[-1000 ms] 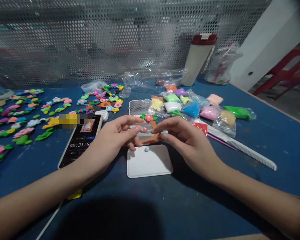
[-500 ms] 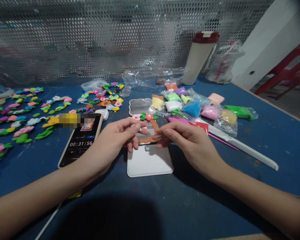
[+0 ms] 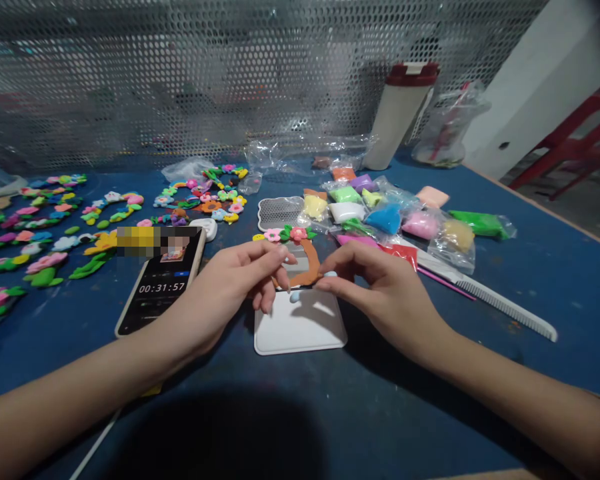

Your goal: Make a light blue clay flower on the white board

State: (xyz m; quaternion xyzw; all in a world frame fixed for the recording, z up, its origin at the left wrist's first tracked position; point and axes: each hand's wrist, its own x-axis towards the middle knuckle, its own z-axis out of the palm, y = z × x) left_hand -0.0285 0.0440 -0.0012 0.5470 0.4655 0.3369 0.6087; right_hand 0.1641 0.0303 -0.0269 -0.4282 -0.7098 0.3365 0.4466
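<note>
My right hand (image 3: 380, 280) pinches a small lump of light blue clay (image 3: 331, 274) between thumb and forefinger. Across from it my left hand (image 3: 237, 280) has thumb and forefinger closed together; a tiny pale spot shows at their tips, and whether it is clay or a nail I cannot make out. Below both hands lies a folding mirror: a white panel (image 3: 300, 330) in front, with another light blue clay ball (image 3: 295, 297) on it. Behind stands its mirror half, partly hidden by my fingers, with a brown clay border (image 3: 310, 263) and pink and red clay flowers (image 3: 299, 234) along the top.
At left, a phone (image 3: 163, 287) running a timer lies near rows of clay decorations (image 3: 45, 257). Bagged coloured clay (image 3: 385, 218), a white comb (image 3: 505, 303) and a pink stick (image 3: 450, 285) are on the right. A tumbler (image 3: 400, 120) stands at the back against perforated metal.
The right thumb and forefinger have parted slightly, and the light blue lump between them now shows. My left hand stays nearly in place, fingers shifted a little. The timer advanced one second.
</note>
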